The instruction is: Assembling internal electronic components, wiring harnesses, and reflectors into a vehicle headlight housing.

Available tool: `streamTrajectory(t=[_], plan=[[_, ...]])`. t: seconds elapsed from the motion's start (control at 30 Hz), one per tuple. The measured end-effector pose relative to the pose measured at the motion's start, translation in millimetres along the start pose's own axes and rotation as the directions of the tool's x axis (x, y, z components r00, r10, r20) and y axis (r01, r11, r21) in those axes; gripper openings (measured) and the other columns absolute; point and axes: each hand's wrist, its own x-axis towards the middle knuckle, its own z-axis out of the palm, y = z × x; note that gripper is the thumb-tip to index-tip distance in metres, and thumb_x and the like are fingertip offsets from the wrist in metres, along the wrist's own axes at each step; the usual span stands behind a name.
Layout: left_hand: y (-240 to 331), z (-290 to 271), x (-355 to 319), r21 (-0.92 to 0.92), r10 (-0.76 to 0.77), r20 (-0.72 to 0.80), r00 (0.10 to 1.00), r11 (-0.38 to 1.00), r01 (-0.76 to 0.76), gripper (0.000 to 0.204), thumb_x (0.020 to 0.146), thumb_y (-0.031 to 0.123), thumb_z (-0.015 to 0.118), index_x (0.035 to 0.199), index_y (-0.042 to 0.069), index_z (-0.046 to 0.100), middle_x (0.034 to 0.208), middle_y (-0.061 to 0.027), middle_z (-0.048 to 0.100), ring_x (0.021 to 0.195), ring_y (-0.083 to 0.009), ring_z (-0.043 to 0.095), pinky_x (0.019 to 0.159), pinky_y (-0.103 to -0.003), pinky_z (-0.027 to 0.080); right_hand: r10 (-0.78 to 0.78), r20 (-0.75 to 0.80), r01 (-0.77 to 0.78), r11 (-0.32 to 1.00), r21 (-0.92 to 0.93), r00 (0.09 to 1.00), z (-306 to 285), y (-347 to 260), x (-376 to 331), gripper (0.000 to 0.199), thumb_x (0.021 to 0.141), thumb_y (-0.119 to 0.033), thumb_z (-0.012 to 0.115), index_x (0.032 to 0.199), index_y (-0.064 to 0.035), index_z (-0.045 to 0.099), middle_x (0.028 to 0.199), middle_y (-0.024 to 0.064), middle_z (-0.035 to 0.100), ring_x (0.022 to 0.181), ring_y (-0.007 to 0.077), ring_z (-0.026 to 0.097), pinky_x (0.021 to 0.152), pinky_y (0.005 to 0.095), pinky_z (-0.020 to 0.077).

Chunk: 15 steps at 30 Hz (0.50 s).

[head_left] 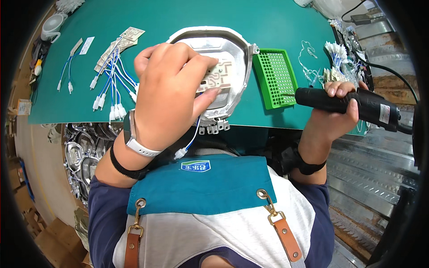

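Note:
A cream circuit board [222, 75] with printed tracks lies inside a silver cast-metal housing [244, 49]. My left hand [172, 80] reaches over the housing, thumb and fingers closed on the board's edges. From the board, a blue and white wire pair hangs over the table edge to a white connector [180, 153]. A black electric screwdriver [322, 98] is gripped in my right hand [333, 118], lying nearly level and pointing left. Its bit is over the right side of a green perforated tray [269, 99], beside the housing. Whether the bit carries a screw is too small to tell.
Several wired boards [117, 49] lie fanned out at left, with a smaller pair [75, 48] farther left. White connectors and wires [336, 53] crowd the right edge. A white fan [53, 26] stands far left. More metal housings [80, 152] sit below the table's left edge.

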Motion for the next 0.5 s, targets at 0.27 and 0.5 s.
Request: streamTrajectory(t=[0.27,0.5], plan=[[1.6,3.1,0.5,-0.017,-0.002,-0.011,1.0,1.0,0.002,0.04,0.056,0.015,0.077,0.093,0.012,0.063,0.082,-0.0013,0.05,0.084,-0.0221,0.049,0.084,-0.04,0.031,0.012,0.037,-0.011,1.0,-0.013,0.999,-12.0,16.6,7.9,0.05,0.075,-0.016,0.053,0.12,-0.0002,0.037,0.071,0.0099,0.048,0.06,0.0195,0.048,0.061,0.0341,0.042],[0.3,0.8,1.5,0.004,0.009,0.02,1.0,1.0,-0.009,0.04,0.058,0.014,0.075,0.096,0.01,0.063,0.083,-0.003,0.053,0.083,-0.0229,0.05,0.081,-0.036,0.032,0.104,0.532,-0.197,0.973,0.121,0.84,-19.0,31.3,39.4,0.052,0.079,-0.028,0.061,0.119,-0.0026,0.041,0.068,0.0062,0.046,0.056,0.0152,0.046,0.053,0.028,0.0366]])
